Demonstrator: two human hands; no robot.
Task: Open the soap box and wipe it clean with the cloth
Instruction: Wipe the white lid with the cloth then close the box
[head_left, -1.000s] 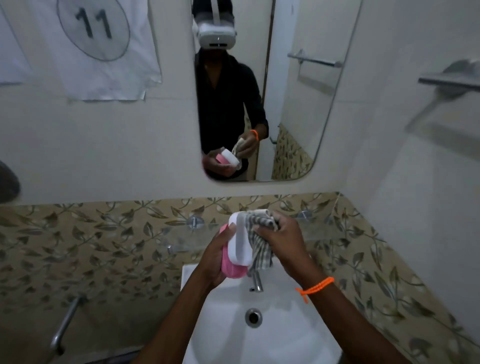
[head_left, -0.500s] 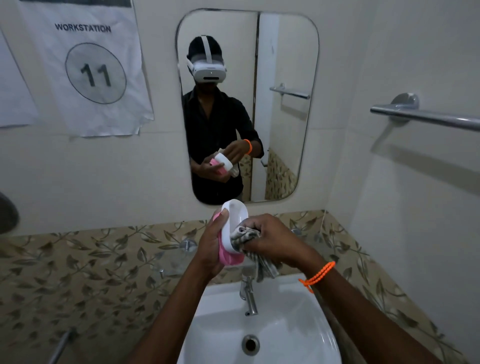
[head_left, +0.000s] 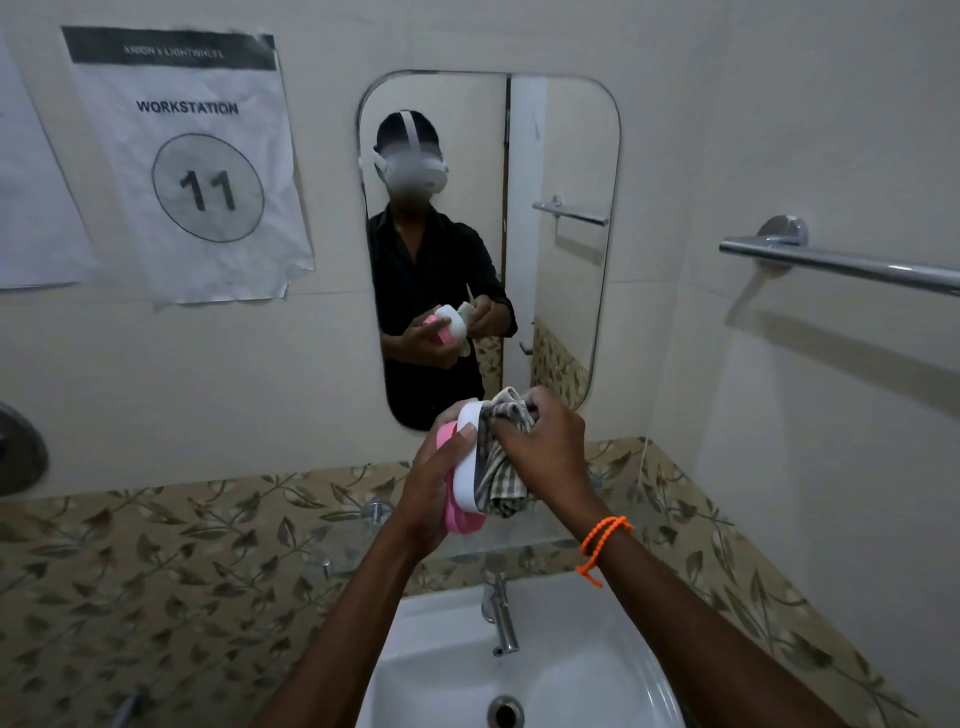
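The soap box (head_left: 466, 467), pink on one half and white on the other, stands on edge in the air above the sink. My left hand (head_left: 434, 486) grips it from the left, thumb across the white rim. A checked grey cloth (head_left: 501, 457) is bunched against the box's open white side. My right hand (head_left: 543, 449) grips the cloth and presses it into the box. An orange cord circles my right wrist. The inside of the box is hidden behind the cloth.
A white sink (head_left: 571, 680) with a chrome tap (head_left: 500, 613) lies below my hands. A mirror (head_left: 561, 239) hangs on the wall ahead and a chrome towel bar (head_left: 841, 265) on the right wall. A glass shelf (head_left: 358, 545) runs behind the tap.
My view has tilted upward, so the mirror and paper sign show more fully. My right hand has shifted the cloth higher along the box's white side; the left hand keeps its grip.
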